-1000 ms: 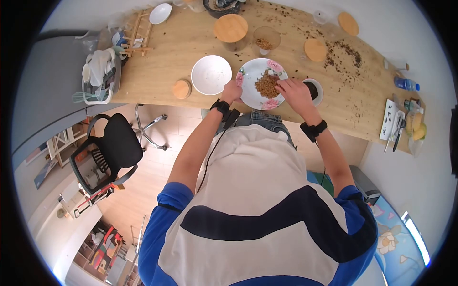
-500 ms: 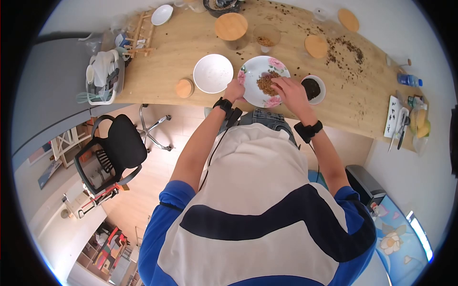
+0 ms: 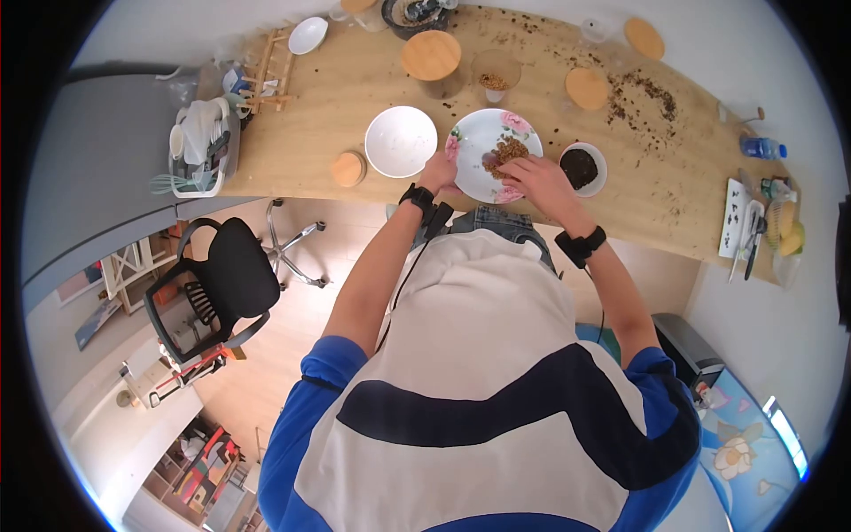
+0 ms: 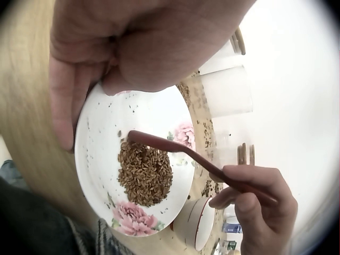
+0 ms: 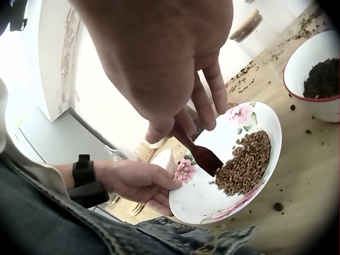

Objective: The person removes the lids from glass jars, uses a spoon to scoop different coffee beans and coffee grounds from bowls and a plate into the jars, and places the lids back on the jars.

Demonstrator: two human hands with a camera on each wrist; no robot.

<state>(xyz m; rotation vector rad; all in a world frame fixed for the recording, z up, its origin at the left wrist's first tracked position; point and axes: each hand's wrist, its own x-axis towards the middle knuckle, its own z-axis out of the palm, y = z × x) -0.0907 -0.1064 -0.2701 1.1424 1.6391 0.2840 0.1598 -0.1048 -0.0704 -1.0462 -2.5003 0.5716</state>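
A white plate with pink flowers [image 3: 474,168] carries a heap of brown grains [image 4: 144,175]. My left hand [image 3: 437,173] holds the plate at its left rim, thumb on top and fingers at the edge and beneath it, as the left wrist view shows. In my right hand [image 3: 544,186] is a reddish-brown wooden spoon [image 4: 164,144], gripped by its handle. The spoon's head [image 5: 207,160] lies over the plate at the edge of the heap. From above, the right hand covers most of the spoon.
Left of the plate stands a white bowl [image 3: 401,142]; on its right, a small red-rimmed bowl [image 3: 599,182] holds dark bits. Behind are a wooden-lidded jar [image 3: 432,57] and a clear cup with grains [image 3: 496,73]. Dark crumbs [image 3: 651,102] are scattered across the table's right side.
My right hand has shifted left over the plate, uncovering more of the small bowl. The grains now lie more to the plate's right side. My left hand keeps its hold on the rim.
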